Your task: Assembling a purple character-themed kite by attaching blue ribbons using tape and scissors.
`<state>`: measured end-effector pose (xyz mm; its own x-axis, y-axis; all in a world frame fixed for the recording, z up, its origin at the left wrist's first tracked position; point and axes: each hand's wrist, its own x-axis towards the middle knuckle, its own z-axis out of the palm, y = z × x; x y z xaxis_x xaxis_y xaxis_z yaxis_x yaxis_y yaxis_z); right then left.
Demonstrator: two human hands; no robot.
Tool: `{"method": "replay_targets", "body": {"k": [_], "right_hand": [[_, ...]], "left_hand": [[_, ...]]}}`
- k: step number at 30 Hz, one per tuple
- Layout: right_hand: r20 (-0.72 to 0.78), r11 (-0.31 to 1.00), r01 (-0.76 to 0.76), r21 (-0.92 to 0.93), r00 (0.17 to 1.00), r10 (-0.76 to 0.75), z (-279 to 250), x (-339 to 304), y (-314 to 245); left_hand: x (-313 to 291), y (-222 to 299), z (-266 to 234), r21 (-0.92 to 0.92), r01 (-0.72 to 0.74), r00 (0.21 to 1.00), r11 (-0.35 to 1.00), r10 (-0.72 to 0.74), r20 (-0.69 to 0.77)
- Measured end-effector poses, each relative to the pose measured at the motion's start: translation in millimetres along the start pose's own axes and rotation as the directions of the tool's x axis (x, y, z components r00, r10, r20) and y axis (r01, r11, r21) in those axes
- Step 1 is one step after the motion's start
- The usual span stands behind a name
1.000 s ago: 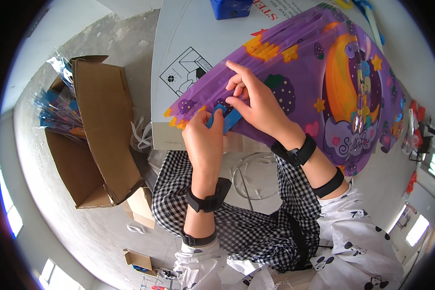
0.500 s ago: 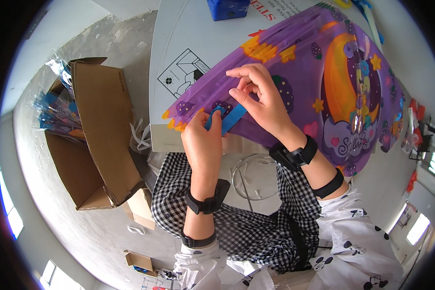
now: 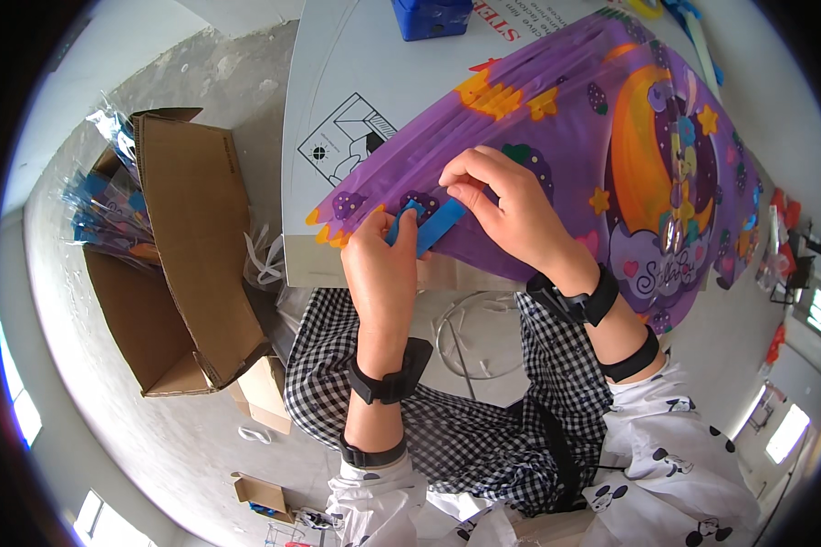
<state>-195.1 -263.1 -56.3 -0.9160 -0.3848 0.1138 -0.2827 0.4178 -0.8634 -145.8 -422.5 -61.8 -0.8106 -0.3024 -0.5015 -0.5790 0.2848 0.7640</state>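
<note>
A purple printed film sheet [image 3: 570, 137], gathered into long folds at its left end, lies across the table before me. It bears an orange moon, yellow stars and dark berry shapes. My left hand [image 3: 380, 264] is closed at its near left edge, gripping a blue strip [image 3: 440, 225] against the film. The strip sticks out to the right of my thumb, its free end pointing up and right. Just beyond that end is my right hand [image 3: 511, 205], thumb and forefinger pinched together and the other fingers curled. Whether anything is between its fingertips cannot be made out.
The pale table [image 3: 337, 82] carries printed drawings and a blue box [image 3: 431, 18] at its far side. On my left stands an open cardboard box [image 3: 196, 237] with clear-wrapped packages [image 3: 109, 210] beside it. A smaller open carton [image 3: 260, 490] sits on the floor.
My right hand has come down and slightly right, nearer the blue strip's end, and its raised forefinger has bent in to the thumb. My left hand has kept its grip in place.
</note>
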Motion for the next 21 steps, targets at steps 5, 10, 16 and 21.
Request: {"method": "replay_targets", "body": {"k": [5,10,16,21], "right_hand": [[-0.005,0.993,-0.099,0.068,0.995,0.099,1.5,-0.8,-4.8],[-0.039,0.99,-0.085,0.115,0.995,0.09,2.3,-1.6,-0.1],[0.048,0.956,-0.212,0.203,0.977,0.206,-1.1,-2.5,-5.6],[0.014,0.94,-0.23,0.25,0.972,0.234,3.3,-5.7,3.8]], "left_hand": [[0.3,0.7,-1.4,-0.009,0.012,1.0,1.0,-0.012,0.011],[-2.9,0.5,2.2,0.002,-0.012,1.0,1.0,0.012,-0.015],[-3.8,-2.2,3.7,0.094,-0.02,0.999,0.995,0.024,-0.033],[-3.8,-3.4,4.7,0.119,-0.029,0.999,0.992,0.034,-0.034]]}}
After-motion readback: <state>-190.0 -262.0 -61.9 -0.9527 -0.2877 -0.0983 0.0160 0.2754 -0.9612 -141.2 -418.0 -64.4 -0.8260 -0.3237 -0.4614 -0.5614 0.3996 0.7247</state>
